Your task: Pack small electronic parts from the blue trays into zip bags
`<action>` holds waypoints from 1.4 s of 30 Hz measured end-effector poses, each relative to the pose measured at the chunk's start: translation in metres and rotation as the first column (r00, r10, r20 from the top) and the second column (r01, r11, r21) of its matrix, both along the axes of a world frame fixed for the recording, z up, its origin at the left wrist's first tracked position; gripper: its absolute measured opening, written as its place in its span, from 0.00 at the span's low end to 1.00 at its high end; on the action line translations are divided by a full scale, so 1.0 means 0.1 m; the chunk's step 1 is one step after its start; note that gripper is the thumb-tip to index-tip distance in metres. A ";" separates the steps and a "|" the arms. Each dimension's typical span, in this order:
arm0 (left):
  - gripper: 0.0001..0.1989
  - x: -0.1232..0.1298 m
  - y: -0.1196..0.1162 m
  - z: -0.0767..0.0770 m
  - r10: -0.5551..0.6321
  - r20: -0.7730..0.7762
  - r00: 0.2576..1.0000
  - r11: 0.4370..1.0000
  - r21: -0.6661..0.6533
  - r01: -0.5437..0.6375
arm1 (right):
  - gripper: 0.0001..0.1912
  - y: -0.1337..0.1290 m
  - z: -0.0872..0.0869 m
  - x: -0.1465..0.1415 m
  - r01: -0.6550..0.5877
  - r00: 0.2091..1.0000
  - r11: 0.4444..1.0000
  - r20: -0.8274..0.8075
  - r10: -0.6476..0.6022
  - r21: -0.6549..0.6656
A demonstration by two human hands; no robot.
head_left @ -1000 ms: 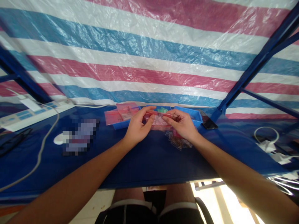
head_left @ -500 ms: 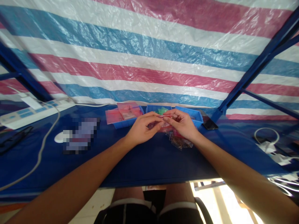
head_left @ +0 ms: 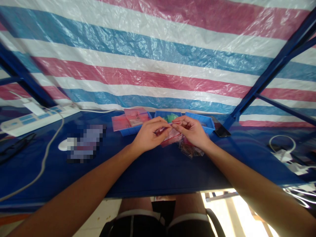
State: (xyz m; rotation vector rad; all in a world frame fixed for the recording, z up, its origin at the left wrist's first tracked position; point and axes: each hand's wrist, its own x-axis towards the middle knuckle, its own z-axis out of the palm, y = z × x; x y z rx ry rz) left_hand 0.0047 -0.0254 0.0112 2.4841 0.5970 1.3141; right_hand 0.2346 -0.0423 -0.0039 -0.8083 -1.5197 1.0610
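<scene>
Within the last second the left hand (head_left: 148,136) and right hand (head_left: 191,133) have drawn closer together, their fingertips now almost meeting. Both are closed in a pinch on the top edge of a red-edged clear plastic zip bag (head_left: 170,138), which sags just below the hands (what it holds is too small to tell). Just beyond the hands sits a blue plastic tray (head_left: 199,121) with a green packet (head_left: 172,117), while loose zip bags (head_left: 191,149) lie just below the right hand.
</scene>
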 end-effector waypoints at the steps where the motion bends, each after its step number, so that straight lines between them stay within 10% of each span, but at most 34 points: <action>1: 0.07 0.00 0.00 0.00 -0.008 -0.007 1.000 1.000 0.000 0.008 | 0.17 0.00 0.00 0.00 -0.001 1.000 1.000 0.005 0.001 -0.001; 42: 0.08 0.01 0.01 -0.02 0.039 0.018 0.999 0.999 0.006 -0.039 | 0.25 -0.06 0.04 -0.03 -0.061 0.992 0.996 0.109 0.067 -0.060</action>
